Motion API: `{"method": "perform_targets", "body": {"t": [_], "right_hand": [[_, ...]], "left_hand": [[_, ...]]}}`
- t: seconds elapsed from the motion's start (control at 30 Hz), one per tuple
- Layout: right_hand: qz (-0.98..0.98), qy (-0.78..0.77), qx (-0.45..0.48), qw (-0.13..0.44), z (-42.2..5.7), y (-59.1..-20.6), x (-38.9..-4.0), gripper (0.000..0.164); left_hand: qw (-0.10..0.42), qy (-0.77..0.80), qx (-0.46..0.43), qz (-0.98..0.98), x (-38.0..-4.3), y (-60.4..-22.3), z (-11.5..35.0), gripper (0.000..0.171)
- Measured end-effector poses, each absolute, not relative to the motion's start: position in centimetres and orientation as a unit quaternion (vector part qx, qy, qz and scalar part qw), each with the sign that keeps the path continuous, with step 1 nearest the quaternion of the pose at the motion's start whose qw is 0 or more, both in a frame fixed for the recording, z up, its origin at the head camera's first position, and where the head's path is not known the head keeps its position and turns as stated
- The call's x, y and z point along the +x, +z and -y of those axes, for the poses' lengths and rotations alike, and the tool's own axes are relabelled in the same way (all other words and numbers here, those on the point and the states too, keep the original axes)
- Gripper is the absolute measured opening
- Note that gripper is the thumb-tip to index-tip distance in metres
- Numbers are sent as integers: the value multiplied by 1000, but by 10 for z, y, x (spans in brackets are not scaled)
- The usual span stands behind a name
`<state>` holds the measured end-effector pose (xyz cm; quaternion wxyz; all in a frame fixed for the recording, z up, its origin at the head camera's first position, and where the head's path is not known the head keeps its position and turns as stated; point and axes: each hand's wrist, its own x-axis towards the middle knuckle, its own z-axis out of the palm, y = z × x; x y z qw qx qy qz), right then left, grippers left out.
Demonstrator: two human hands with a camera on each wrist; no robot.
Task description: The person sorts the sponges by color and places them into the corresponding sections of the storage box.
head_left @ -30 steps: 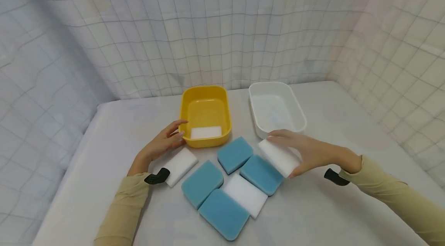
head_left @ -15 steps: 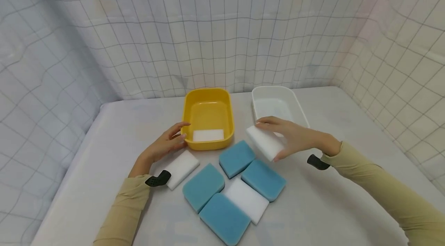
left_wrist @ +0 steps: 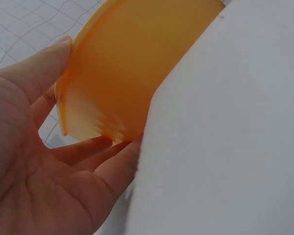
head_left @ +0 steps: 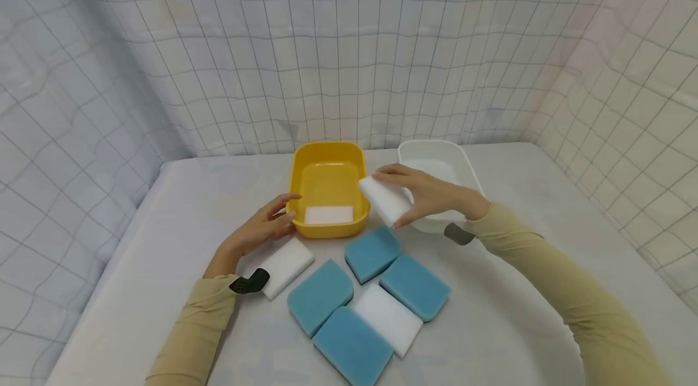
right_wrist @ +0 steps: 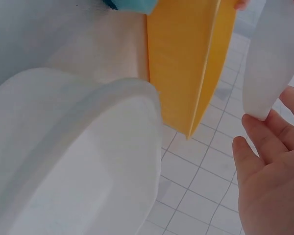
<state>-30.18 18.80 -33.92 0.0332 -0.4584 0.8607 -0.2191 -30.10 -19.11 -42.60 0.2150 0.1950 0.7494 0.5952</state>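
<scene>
My right hand [head_left: 428, 192] grips a white sponge [head_left: 386, 199] between thumb and fingers, raised beside the right wall of the yellow tub [head_left: 327, 231]. In the right wrist view the sponge [right_wrist: 272, 58] hangs tilted at the fingertips. My left hand [head_left: 259, 231] holds the tub's front left corner; in the left wrist view the thumb is at the rim and the other fingers lie against the wall. One white sponge [head_left: 329, 214] lies inside the tub at its front. Another white sponge [head_left: 288, 267] lies under the left wrist, filling much of that wrist's view.
A white tub [head_left: 436, 148] stands right of the yellow one, partly behind my right hand. In front lie several blue sponges [head_left: 353, 343] in a loose cluster with a white sponge [head_left: 388, 318] among them. A gridded white curtain [head_left: 338, 59] rises behind the table.
My right hand has carried the white sponge left and away from me, from above the blue sponges to the yellow tub's right side. The left hand keeps its hold on the tub.
</scene>
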Motion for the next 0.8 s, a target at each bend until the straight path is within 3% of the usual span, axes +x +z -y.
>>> {"method": "perform_targets", "body": {"t": [0.8], "right_hand": [[-893, -209, -391, 81, -148, -344, -331, 88]], "left_hand": [[203, 597, 207, -748, -298, -427, 191, 57]]}}
